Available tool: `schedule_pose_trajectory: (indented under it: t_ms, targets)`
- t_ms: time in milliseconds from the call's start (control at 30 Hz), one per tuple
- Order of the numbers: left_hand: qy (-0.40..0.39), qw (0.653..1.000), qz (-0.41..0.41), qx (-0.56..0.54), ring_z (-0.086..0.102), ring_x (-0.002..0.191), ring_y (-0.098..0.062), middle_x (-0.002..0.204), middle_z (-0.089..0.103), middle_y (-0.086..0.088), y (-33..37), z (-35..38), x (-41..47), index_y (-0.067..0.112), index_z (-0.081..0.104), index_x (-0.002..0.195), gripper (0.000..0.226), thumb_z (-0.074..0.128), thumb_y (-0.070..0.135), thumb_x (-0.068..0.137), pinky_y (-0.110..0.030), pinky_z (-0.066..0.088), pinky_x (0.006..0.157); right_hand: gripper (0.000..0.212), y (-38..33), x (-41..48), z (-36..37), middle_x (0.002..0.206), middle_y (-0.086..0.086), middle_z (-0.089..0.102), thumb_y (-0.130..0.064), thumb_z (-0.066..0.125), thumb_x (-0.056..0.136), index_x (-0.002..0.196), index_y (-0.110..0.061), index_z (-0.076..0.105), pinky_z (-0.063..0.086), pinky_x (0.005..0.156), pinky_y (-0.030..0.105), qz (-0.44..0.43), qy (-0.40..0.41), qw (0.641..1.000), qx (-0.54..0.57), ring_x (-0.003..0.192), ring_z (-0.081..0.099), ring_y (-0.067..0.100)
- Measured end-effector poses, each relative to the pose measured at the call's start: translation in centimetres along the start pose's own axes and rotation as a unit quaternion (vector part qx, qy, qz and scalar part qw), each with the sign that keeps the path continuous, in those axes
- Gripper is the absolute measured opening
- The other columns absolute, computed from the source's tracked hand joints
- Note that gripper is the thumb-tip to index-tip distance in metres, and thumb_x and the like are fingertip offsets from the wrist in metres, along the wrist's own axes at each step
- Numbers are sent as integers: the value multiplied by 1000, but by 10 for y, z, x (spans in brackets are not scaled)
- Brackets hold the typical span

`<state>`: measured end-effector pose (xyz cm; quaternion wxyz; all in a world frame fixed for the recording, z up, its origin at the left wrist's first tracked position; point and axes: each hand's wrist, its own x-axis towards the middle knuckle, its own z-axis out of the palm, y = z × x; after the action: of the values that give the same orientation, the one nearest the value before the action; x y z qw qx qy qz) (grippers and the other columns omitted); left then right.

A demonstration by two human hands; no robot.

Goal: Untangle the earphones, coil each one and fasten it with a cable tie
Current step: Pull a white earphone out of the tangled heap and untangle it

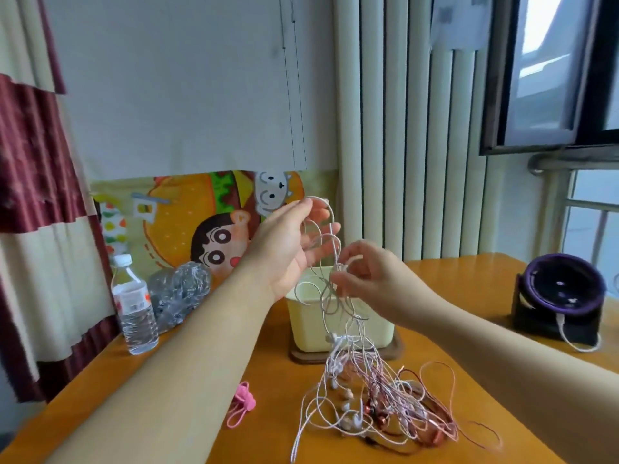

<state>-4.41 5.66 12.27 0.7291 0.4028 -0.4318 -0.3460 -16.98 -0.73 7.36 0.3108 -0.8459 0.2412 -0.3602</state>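
done so far: no coil is finished and nothing is tied as far as we can see; we judge the task to be at its early untangling stage.
left hand (288,242): raised at frame centre, fingers fairly straight and spread wide, with loops of one pale cable (330,209) draped over them.
right hand (361,272): just right of the left hand, thumb and fingertips pinched narrowly on that pale cable a little below the loops.
task's thing: the pale cable hangs down from both hands into the tangle of earphones (385,403), which lies on the table (469,296) at lower centre-right, white and rose strands still knotted together.
still to do: we must free this strand, coil it, tie it, then repeat for every other earphone in the heap.
pink cable tie (241,406): unused, lower centre, left of the tangle and well apart from both hands.
edges: the cream tub (335,323) stands right behind the hanging strand; loose ends trail toward the table's near edge at lower right.
open room: we see bare table right of the tub; the water bottle (134,306) at left and the dark round device (562,293) at right stand clear of the hands.
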Motion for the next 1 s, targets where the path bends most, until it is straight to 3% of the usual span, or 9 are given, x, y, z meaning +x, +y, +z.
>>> schedule_pose_trajectory:
  t_ms: [100, 200, 400, 533, 667, 767, 833, 900, 1000]
  targets:
    - [39, 998, 47, -17, 65, 76, -19, 77, 60, -3, 8, -4, 7, 10, 62, 86, 27, 40, 17, 100, -31, 57, 64, 16, 7, 7, -12, 65, -2, 62, -24, 56, 94, 95, -8, 59, 55, 80, 48, 50, -48, 997, 35, 69, 71, 21]
    - [70, 995, 62, -27, 65, 78, -22, 76, 60, -4, 12, -18, 14, 10, 61, 85, 28, 40, 19, 101, -35, 58, 68, 17, 11, 19, -35, 68, 1, 55, -19, 57, 93, 94, -3, 61, 58, 76, 41, 89, 18, 990, 107, 55, 64, 15]
    - [41, 996, -68, -41, 70, 72, -25, 72, 65, -6, -4, -31, 16, 9, 61, 85, 30, 40, 24, 101, -32, 59, 61, 19, -13, 44, -78, 55, -1, 33, -24, 53, 95, 88, -9, 63, 50, 69, 28, 111, 157, 959, 210, 43, 33, 9]
    - [-8, 987, -124, -102, 71, 76, -22, 85, 70, -10, -19, -46, 9, 11, 64, 91, 27, 41, 21, 100, -33, 60, 65, 37, -28, 56, -98, 44, -8, 32, -37, 46, 97, 71, -13, 55, 41, 72, 30, 124, 139, 943, 275, 44, 27, 10]
    - [-23, 962, -176, -208, 72, 83, -27, 98, 69, -16, -35, -59, -3, 8, 62, 98, 26, 38, 17, 99, -39, 58, 71, 32, -35, 62, -103, 54, -5, 40, -40, 53, 93, 77, -13, 59, 37, 62, 25, 99, 96, 955, 262, 52, 31, 10]
    - [-24, 953, -220, -206, 71, 87, -32, 117, 62, -24, -41, -62, -8, 5, 59, 114, 28, 43, 9, 93, -40, 56, 75, 26, -35, 60, -94, 69, -2, 50, -36, 62, 87, 91, -11, 67, 37, 58, 21, 57, 46, 993, 97, 59, 39, 10]
    - [-35, 953, -254, -160, 68, 96, -36, 127, 54, -30, -44, -63, -11, 7, 43, 137, 47, 39, 0, 91, -40, 57, 74, 20, -34, 57, -83, 75, -5, 63, -32, 62, 88, 95, -15, 69, 42, 54, 16, 6, 21, 998, -54, 62, 51, 8]
    - [-72, 952, -268, -130, 63, 107, -40, 121, 55, -28, -42, -66, -13, 14, 25, 148, 62, 35, -6, 91, -40, 58, 73, 16, -30, 55, -75, 86, -7, 70, -28, 62, 89, 99, -18, 71, 50, 66, 14, -42, 25, 986, -161, 73, 63, 6]
    - [-118, 955, -268, -39, 67, 99, -36, 117, 60, -17, -33, -73, -16, 22, 25, 148, 69, 48, -3, 87, -39, 59, 72, 16, -20, 53, -70, 93, -5, 71, -27, 60, 90, 98, -20, 72, 55, 78, 32, -73, 84, 937, -331, 85, 66, 14]
